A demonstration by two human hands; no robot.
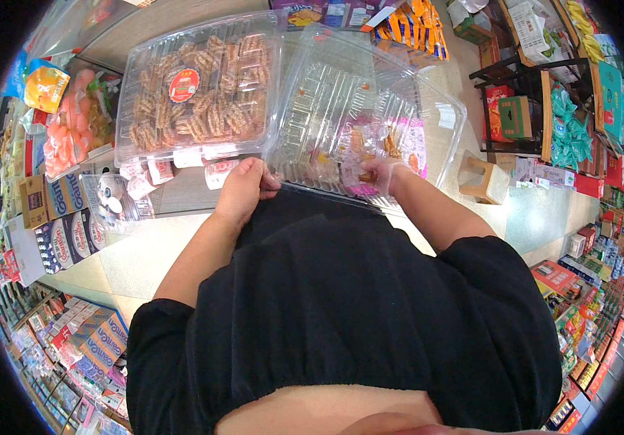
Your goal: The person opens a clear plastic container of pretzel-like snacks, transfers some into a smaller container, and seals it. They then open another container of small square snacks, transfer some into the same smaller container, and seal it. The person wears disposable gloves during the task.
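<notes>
A clear plastic clamshell box (312, 125) lies before me with few snacks and pink packaging showing at its right side. My right hand (378, 173) is in or behind its clear plastic near the front edge, its fingers curled at a small brown piece; whether it grips the piece is unclear. My left hand (253, 182) has its fingertips pinched together at the front left corner of this box; what lies between them cannot be made out. Behind my left hand sits a closed clear box of ridged brown fried snacks (203, 117) with a round red label.
Small red-and-white packets (218, 173) lie below the snack box. At left are bagged pink-orange snacks (73, 128) and a panda-figure package (111, 198). Orange packets (415, 27) stand behind. A wooden stool (483, 182) and a dark-framed shelf (540, 109) are at right.
</notes>
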